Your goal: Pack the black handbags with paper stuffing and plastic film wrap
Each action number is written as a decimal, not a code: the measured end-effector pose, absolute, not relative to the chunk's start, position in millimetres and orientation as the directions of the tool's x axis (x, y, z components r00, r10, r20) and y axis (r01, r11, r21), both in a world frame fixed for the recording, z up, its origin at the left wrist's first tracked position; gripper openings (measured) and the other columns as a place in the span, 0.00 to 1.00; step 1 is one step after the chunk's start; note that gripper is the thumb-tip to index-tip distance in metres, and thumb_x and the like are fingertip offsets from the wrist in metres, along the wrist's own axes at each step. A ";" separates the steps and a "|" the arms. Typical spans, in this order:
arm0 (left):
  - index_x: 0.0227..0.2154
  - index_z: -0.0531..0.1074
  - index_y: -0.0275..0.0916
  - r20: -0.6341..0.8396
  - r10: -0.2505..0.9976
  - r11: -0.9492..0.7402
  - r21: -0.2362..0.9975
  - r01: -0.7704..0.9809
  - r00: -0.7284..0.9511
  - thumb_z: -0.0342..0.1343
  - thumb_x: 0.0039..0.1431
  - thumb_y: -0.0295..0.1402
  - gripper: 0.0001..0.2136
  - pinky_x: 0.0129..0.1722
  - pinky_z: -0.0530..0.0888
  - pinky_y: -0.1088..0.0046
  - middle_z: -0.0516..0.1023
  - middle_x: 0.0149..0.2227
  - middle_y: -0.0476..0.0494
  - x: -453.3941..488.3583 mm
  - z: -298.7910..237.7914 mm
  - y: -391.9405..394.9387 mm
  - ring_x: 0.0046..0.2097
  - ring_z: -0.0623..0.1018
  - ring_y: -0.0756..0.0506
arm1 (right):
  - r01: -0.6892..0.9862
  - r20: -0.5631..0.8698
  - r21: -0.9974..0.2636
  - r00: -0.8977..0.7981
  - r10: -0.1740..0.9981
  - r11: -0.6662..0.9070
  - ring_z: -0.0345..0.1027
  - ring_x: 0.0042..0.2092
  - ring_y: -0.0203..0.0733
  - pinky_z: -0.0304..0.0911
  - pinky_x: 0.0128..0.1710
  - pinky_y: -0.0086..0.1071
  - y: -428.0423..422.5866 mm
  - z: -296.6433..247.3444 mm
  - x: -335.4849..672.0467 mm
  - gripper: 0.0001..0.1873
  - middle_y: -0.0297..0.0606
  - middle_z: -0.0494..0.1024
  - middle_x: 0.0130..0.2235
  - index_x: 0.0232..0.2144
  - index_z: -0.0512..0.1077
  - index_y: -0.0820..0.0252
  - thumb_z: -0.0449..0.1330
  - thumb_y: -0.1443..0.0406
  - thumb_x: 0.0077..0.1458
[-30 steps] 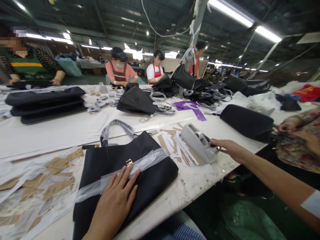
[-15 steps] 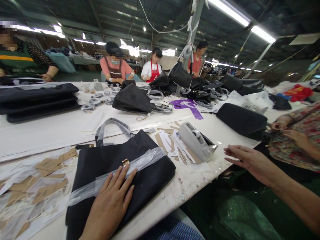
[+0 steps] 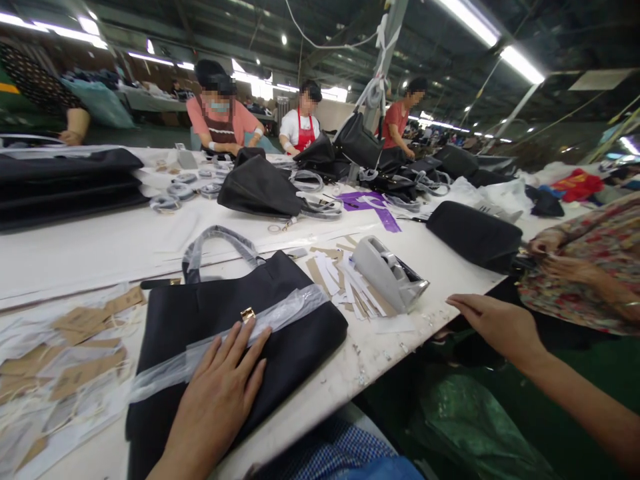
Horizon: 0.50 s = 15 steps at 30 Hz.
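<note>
A black handbag (image 3: 295,340) lies on the table in front of me, its handle (image 3: 220,233) wrapped in clear plastic. A gold clasp (image 3: 247,314) sits on its front, and a strip of translucent wrap (image 3: 295,307) crosses it. Flat on the bag and strip rests my left hand (image 3: 225,380), fingers spread. At the table's right edge is my right hand (image 3: 500,327), its fingers drawn together to a point; anything between the tips is too small to make out. Between that hand and the bag stands a grey tape dispenser (image 3: 385,270).
Paper and card strips (image 3: 345,283) lie beside the dispenser. Brown tags (image 3: 85,327) cover the left side. Farther back are another black bag (image 3: 263,190), purple material (image 3: 370,205) and stacked bags (image 3: 65,183). A co-worker's floral sleeve (image 3: 590,267) is close on the right; others work across the table.
My right hand's fingers have come together and turned down at the table edge. The view has shifted slightly. My left hand stays on the handbag.
</note>
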<state>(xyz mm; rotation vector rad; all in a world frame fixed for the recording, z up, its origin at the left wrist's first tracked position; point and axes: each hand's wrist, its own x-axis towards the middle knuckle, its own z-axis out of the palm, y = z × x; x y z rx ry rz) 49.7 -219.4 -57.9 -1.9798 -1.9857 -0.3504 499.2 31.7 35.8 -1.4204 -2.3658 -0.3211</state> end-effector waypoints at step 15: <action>0.63 0.60 0.47 0.344 0.935 0.085 0.024 0.996 -0.088 0.48 0.67 0.36 0.22 0.61 0.66 0.51 0.60 0.66 0.41 60.8 -39.5 -222.3 0.65 0.64 0.36 | 0.423 0.012 -0.358 -0.890 0.457 0.833 0.74 0.32 0.42 0.62 0.31 0.31 -32.6 72.5 232.3 0.16 0.35 0.82 0.29 0.30 0.79 0.53 0.57 0.52 0.57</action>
